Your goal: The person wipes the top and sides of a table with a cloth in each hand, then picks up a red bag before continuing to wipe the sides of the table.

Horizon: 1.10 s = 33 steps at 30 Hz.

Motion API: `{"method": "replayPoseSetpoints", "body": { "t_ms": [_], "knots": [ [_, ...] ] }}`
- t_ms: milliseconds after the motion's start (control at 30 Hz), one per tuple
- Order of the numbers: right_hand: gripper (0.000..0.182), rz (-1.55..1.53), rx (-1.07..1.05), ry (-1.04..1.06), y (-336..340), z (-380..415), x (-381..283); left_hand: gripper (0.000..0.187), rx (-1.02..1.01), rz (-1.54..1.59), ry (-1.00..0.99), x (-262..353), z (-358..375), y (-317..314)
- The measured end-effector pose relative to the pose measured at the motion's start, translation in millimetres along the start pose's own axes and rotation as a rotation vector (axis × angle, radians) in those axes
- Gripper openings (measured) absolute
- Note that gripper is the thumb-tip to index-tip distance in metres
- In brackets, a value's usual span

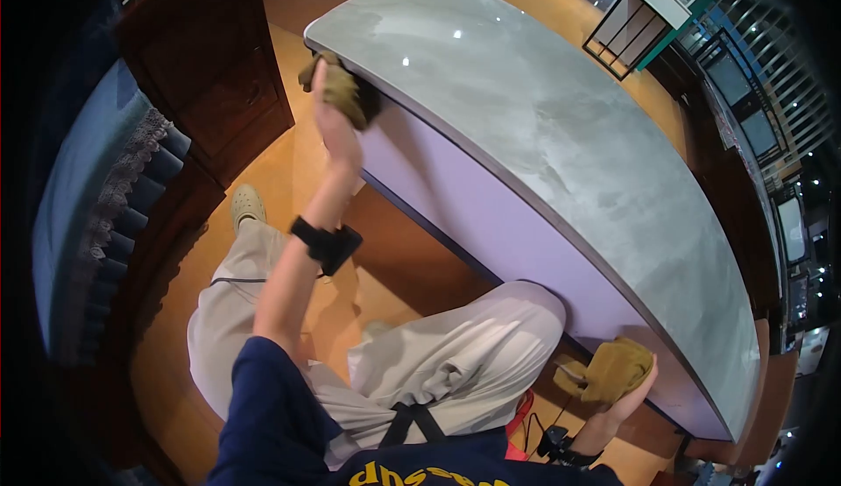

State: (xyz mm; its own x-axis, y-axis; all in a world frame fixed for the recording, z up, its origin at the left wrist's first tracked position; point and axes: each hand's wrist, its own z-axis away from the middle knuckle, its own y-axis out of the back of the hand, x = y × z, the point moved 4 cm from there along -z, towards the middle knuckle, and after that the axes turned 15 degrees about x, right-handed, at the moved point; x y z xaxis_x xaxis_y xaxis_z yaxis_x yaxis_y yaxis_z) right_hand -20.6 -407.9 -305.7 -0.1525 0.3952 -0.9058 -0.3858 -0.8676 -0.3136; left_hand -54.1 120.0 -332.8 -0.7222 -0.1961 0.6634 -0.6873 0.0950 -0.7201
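Observation:
Up by the far left end of the long table (613,197), my left hand (328,116) is closed around an olive-brown cloth (343,92). That cloth touches the table's edge and the top of its pale purple side panel (491,210); most of my fingers are hidden behind it. Low on the right, my right hand (646,384) grips a second bunched olive-brown cloth (618,370), close to the same panel near the table's near end. Its fingers are largely covered by the cloth, and contact with the panel cannot be made out.
A dark wooden cabinet (206,74) stands at the left, beside a blue lace-trimmed cover (96,188). My knee (534,302) is against or very near the panel. A white-topped stand (639,21) is beyond the table, with dark-framed panels (745,100) farther right.

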Motion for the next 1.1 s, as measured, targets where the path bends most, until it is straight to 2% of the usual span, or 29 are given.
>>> {"method": "replayPoseSetpoints", "body": {
  "t_ms": [33, 100, 133, 167, 233, 267, 333, 367, 433, 467, 500, 533, 567, 700, 733, 800, 833, 867, 967, 1100],
  "knots": [
    [0.036, -0.005, -0.015, 0.012, -10, 5, -2, 0.050, -0.107, -0.185, -0.227, -8, 11, 4],
    [0.036, -0.018, -0.005, 0.078, -29, 14, -10, 0.063, -0.161, -0.487, -0.403, -3, 53, 1],
    [0.037, -0.032, 0.003, 0.128, -37, 15, -15, 0.068, -0.221, -0.650, -0.572, -21, 69, 11],
    [0.037, -0.029, -0.012, 0.144, -42, 14, -17, 0.070, -0.254, -0.673, -0.537, -22, 84, 9],
    [0.039, -0.019, -0.021, 0.309, -53, 13, -24, 0.073, -0.305, -0.677, -0.511, -23, 107, 19],
    [0.039, -0.019, -0.031, 0.316, -60, 15, -25, 0.073, -0.328, -0.663, -0.494, -25, 108, 20],
    [0.041, -0.177, 0.143, 0.264, -70, 16, -28, 0.072, -0.300, -0.651, -0.531, -24, 87, 18],
    [0.041, -0.166, 0.142, 0.267, -67, 18, -28, 0.071, -0.290, -0.656, -0.556, -19, 84, 18],
    [0.041, -0.194, 0.273, 0.482, -69, 14, -35, 0.069, -0.181, -0.614, -0.522, -10, 55, 5],
    [0.041, -0.185, 0.262, 0.479, -76, 12, -36, 0.069, -0.139, -0.573, -0.484, -7, 42, 3],
    [0.042, -0.196, 0.317, 0.611, -80, 15, -43, 0.069, -0.133, -0.587, -0.480, -9, 40, 6],
    [0.044, -0.208, 0.369, 0.744, -82, 18, -48, 0.069, -0.139, -0.652, -0.531, -11, 41, 7],
    [0.045, -0.176, 0.395, 0.776, -81, 15, -49, 0.070, -0.145, -0.715, -0.583, -12, 41, 7],
    [0.046, -0.116, 0.353, 0.698, -80, 3, -43, 0.072, -0.154, -0.693, -0.579, -11, 47, 8],
    [0.047, -0.103, 0.357, 0.747, -85, 0, -42, 0.071, -0.190, -0.725, -0.670, -16, 48, 8],
    [0.048, -0.087, 0.362, 0.785, -89, -1, -37, 0.070, -0.273, -0.708, -0.668, -23, 66, 14],
    [0.048, -0.005, 0.382, 0.834, -91, 1, -38, 0.070, -0.323, -0.673, -0.580, -11, 68, 12],
    [0.047, 0.080, 0.402, 0.887, -92, 3, -40, 0.070, -0.324, -0.678, -0.578, -10, 63, 13],
    [0.047, 0.054, 0.367, 0.877, -89, -3, -38, 0.066, -0.224, -0.728, -0.667, -10, 35, 11],
    [0.048, 0.049, 0.296, 0.899, -89, -6, -36, 0.057, -0.143, -0.691, -0.643, -1, 8, 13]
  ]
}}
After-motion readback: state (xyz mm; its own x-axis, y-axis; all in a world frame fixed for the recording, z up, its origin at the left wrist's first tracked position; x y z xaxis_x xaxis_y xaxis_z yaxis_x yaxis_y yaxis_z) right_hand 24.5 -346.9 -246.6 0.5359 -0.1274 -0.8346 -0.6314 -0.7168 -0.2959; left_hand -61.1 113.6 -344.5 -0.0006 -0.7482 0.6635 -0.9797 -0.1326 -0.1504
